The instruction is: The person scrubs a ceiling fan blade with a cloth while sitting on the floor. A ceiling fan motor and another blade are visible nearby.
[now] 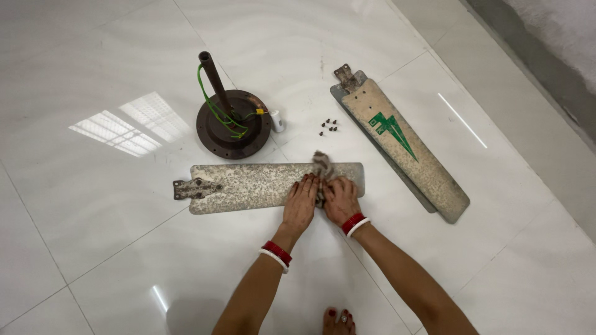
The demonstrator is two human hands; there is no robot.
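On a white tiled floor (124, 236), a left hand (300, 203) and right hand (341, 200) lie side by side, fingers curled, pinching a grimy rag (321, 167) against a dirty ceiling fan blade (261, 186) lying flat. Beyond it stand the fan motor (233, 124), loose screws (329, 126) and two stacked blades (403, 146).

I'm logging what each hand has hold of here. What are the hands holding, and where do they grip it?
Both the left hand and the right hand clutch a rag by its lower part, pressed on the fan blade lying on the floor.
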